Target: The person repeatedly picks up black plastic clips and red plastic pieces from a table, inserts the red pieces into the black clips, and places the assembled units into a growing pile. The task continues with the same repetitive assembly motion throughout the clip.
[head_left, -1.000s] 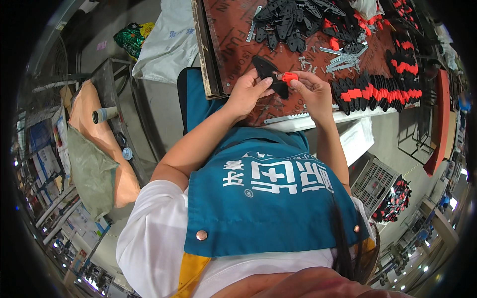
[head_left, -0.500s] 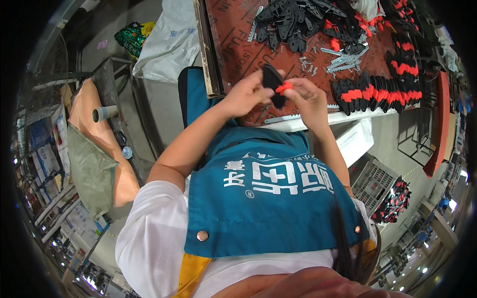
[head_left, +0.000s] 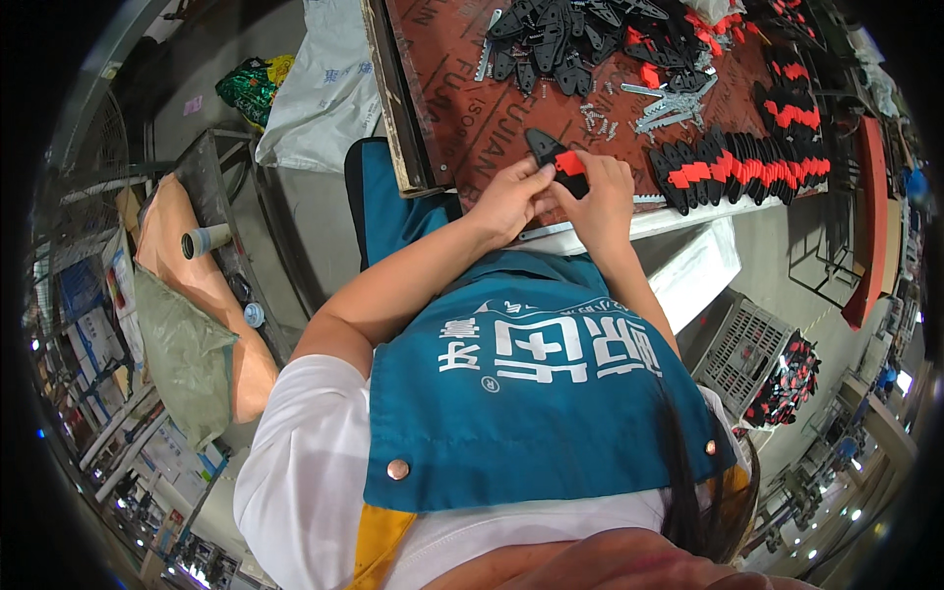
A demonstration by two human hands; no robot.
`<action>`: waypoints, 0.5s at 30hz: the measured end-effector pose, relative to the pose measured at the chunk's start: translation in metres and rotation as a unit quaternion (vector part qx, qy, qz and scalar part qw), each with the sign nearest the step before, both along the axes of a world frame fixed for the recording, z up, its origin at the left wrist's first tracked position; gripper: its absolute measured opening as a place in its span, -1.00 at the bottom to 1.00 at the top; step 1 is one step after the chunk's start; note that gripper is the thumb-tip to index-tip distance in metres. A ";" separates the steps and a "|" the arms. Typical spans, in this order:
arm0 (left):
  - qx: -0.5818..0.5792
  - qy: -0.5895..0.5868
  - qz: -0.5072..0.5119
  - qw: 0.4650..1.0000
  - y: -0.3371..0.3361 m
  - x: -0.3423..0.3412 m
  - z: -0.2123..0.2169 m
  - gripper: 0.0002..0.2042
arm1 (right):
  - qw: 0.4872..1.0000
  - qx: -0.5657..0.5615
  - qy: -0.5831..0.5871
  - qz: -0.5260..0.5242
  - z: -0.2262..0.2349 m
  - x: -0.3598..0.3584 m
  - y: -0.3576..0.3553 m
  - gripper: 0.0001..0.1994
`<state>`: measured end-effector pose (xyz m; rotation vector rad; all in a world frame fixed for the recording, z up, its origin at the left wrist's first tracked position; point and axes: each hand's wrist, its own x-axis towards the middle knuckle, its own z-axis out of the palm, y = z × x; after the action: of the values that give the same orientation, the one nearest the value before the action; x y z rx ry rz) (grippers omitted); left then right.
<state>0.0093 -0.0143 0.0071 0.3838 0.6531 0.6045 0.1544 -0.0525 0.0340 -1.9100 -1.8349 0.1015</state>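
Both of my hands meet over the near edge of the table, holding one flat black plastic piece with a pointed end and a red insert. My left hand is closed, pinching its lower side. My right hand is closed round the other end, thumb and fingers beside the red insert; the palm side is hidden. Beyond my hands lie small metal pins and toothed metal blades. A row of black-and-red pieces stands to the right of my right hand.
A heap of loose black pieces covers the far part of the reddish-brown table. At lower right a grey crate stands beside a pile of black-and-red pieces. A white sack lies left of the table.
The black piece has turned so its pointed end aims up and left, and its red insert shows more fully. My right hand has shifted slightly left and down. Both hands keep hold.
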 end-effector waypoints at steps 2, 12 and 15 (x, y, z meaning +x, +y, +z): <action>0.032 0.026 -0.051 0.998 -0.003 0.003 0.003 -0.52 | 0.998 -0.009 -0.064 -0.022 -0.012 0.020 -0.003 -0.55; 0.032 0.112 -0.038 0.993 0.015 -0.022 -0.001 -0.52 | 0.947 -0.055 -0.218 -0.231 -0.041 0.120 -0.038 -0.44; 0.029 0.109 -0.037 0.993 0.015 -0.022 -0.001 -0.55 | 0.956 -0.023 -0.197 -0.215 -0.043 0.119 -0.034 -0.48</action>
<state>-0.0127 0.0005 0.0064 0.5308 0.8281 0.5160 0.2738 -0.0867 -0.0087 -2.4523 -1.6005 -0.4138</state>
